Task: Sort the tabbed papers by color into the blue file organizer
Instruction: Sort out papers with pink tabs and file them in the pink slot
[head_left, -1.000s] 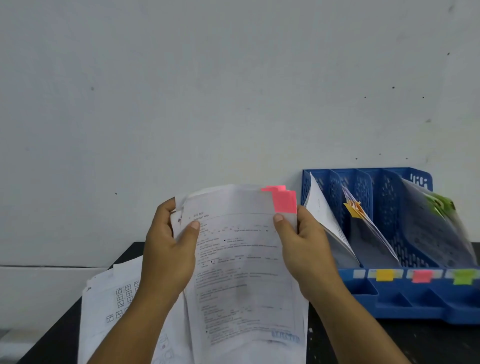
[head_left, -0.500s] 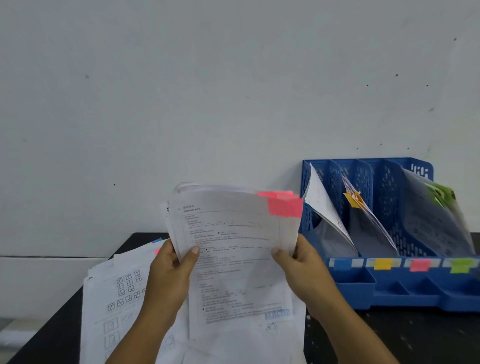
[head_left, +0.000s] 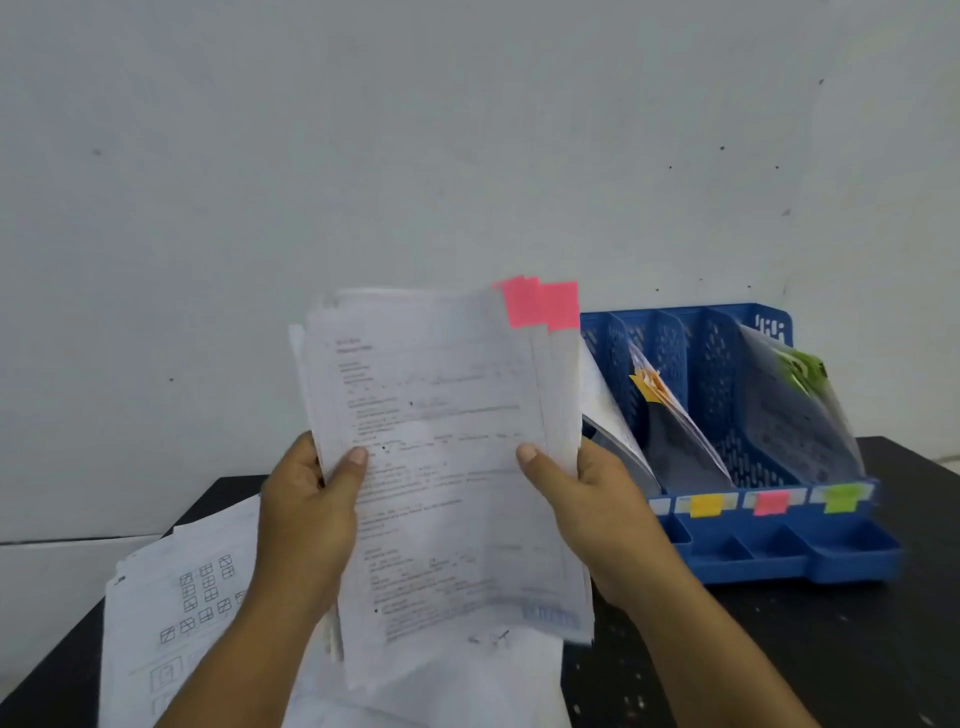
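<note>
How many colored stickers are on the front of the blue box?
3, in a row along the blue box front: a yellow sticker on the left, a pink sticker in the middle, a green sticker on the right. The papers may hide another.

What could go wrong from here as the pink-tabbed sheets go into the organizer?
1. The stack is held only at its side edges by the left hand and right hand; loose sheets may slip out.
2. The pink-labelled slot sits between filled slots; the sheets could land in a neighbouring one.
</note>
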